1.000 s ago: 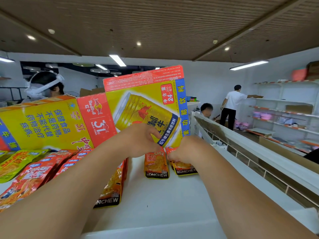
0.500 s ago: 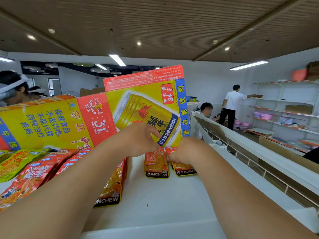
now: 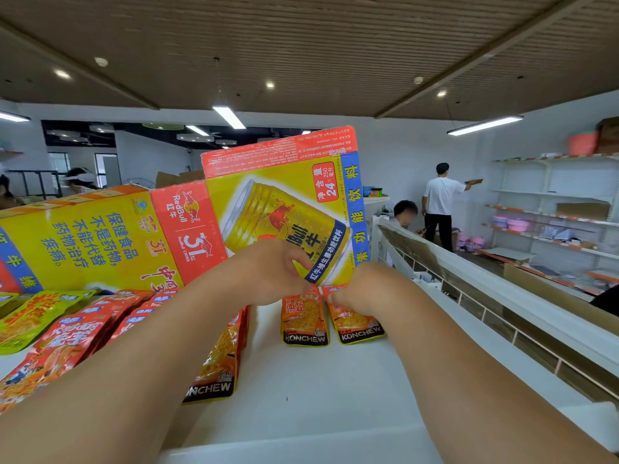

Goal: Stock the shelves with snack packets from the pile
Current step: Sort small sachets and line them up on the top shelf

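Note:
Two orange Konchew snack packets lie side by side at the back of the white shelf [image 3: 335, 390]. My left hand [image 3: 268, 272] pinches the top of the left packet [image 3: 303, 321]. My right hand [image 3: 360, 289] pinches the top of the right packet [image 3: 360, 326]. Both packets lean against a flattened yellow and red drink carton [image 3: 284, 202] that stands behind them. A row of the same orange packets [image 3: 217, 363] stands on edge to the left, partly behind my left forearm.
Red snack packets [image 3: 67, 343] and green-yellow ones [image 3: 26, 316] fill the shelf's left side. A white rail [image 3: 485, 279] borders the shelf on the right. Beyond it are wall shelves [image 3: 552, 222], a standing person [image 3: 442, 205] and a seated one [image 3: 405, 212].
My hands and the two packets have hardly moved. A person wearing a headset behind the carton has gone off to the left.

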### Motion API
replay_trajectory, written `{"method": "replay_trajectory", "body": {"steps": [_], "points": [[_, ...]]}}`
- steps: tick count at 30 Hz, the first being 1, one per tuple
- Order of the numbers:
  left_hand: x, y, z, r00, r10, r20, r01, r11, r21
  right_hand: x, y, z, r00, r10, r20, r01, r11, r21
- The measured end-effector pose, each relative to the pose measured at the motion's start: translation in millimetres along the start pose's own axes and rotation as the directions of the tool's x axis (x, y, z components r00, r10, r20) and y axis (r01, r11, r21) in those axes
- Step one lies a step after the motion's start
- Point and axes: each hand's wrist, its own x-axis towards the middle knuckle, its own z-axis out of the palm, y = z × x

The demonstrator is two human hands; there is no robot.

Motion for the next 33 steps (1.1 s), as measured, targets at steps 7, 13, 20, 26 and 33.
{"method": "replay_trajectory", "body": {"steps": [7,13,20,26,33], "points": [[-0.9,-2.3,1.3,1.000,0.002,0.003,-0.002,1.000,-0.008,8.6,7.4,-0.5,0.997,0.007,-0.073,0.001,0.993,0.115],[0.2,-3.1,1.8,1.000,0.006,0.005,-0.006,1.000,-0.011,7.3,7.5,-5.1,0.996,0.004,-0.088,0.012,0.983,0.183],[4.4,-3.8,4.2,1.000,0.002,-0.022,-0.003,0.999,-0.044,0.0,7.5,-15.8,0.981,-0.065,-0.182,0.111,0.961,0.255],[7.0,-6.4,6.1,0.999,0.020,-0.034,-0.022,0.998,-0.063,-2.7,3.9,-22.3,0.967,-0.100,-0.235,0.165,0.946,0.278],[5.4,-4.6,10.9,0.999,0.041,-0.027,-0.042,0.999,-0.025,-5.1,0.9,-19.9,0.970,-0.225,-0.096,0.235,0.967,0.098]]}}
